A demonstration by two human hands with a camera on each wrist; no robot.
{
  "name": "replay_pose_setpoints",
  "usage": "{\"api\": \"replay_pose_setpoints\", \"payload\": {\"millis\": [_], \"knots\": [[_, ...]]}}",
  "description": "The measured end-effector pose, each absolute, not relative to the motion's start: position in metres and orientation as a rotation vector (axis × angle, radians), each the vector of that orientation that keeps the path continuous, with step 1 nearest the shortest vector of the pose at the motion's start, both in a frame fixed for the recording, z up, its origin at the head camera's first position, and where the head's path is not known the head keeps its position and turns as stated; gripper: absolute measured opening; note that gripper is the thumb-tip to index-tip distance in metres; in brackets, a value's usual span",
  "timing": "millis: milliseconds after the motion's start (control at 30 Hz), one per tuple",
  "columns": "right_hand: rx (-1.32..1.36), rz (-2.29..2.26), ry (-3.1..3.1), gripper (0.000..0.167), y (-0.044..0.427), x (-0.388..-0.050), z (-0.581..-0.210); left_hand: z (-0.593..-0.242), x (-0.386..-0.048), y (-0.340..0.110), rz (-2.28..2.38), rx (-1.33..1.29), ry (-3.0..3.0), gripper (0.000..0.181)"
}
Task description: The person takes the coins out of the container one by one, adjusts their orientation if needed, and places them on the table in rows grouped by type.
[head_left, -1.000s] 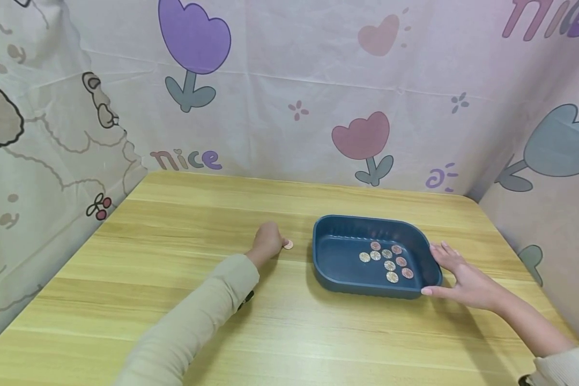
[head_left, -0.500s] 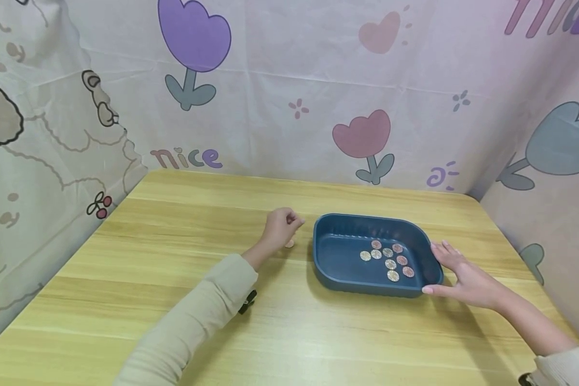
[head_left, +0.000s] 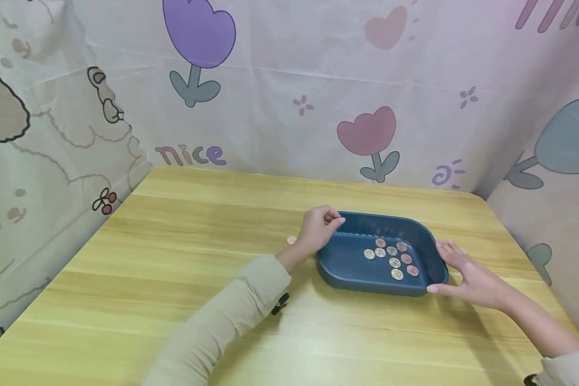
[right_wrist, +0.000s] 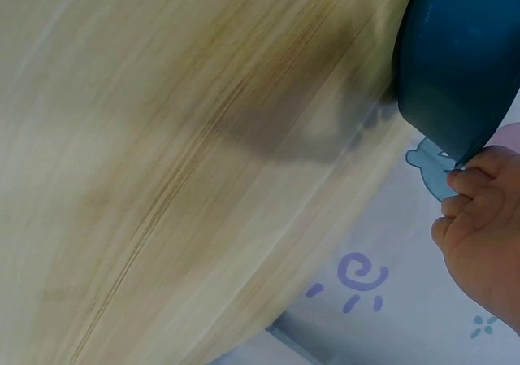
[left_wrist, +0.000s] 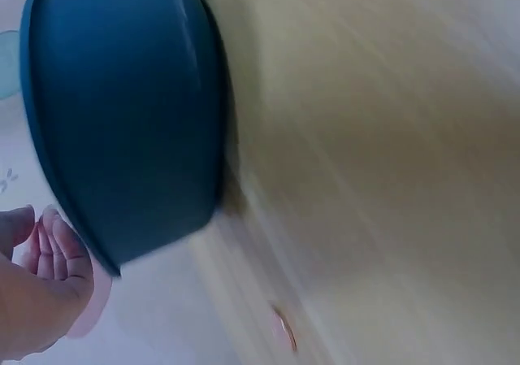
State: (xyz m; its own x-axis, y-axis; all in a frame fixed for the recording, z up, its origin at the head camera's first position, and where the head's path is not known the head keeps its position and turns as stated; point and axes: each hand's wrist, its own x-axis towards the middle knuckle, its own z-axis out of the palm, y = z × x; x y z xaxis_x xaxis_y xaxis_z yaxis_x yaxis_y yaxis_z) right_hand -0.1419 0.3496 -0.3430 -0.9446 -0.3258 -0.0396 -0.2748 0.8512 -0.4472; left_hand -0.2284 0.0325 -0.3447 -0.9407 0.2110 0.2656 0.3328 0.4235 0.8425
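Right hand (head_left: 473,280), fingers apart, touches the tray (head_left: 366,286) at right, apparently steadying it; left hand (head_left: 317,229), fingertips together, contents unseen, at its left rim.

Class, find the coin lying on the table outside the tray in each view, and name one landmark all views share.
Head: the coin lies near the centre, left of the tray.
Left wrist: near the bottom, slightly right of centre.
Right wrist: not in it.
Shared landmark: the tray.
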Motion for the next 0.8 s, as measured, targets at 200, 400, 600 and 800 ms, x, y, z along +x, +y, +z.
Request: {"api": "replay_pose_setpoints", "payload": {"millis": [200, 400, 600, 800], "knots": [[-0.490, -0.666, 2.927, 0.100, 0.350, -0.143, -0.343, -0.349, -0.225, 0.060, -1.512, -0.515, -2.588, 0.012], [-0.482, -0.675, 2.933, 0.100, 0.350, -0.141, -0.344, -0.358, -0.224, 0.086, -1.462, -0.501, -2.712, 0.011], [-0.476, -0.668, 2.926, 0.101, 0.349, -0.141, -0.344, -0.369, -0.226, 0.104, -1.388, -0.358, -2.906, 0.009], [-0.464, -0.664, 2.923, 0.101, 0.350, -0.141, -0.344, -0.370, -0.226, 0.112, -1.214, -0.344, -3.109, 0.015]]}}
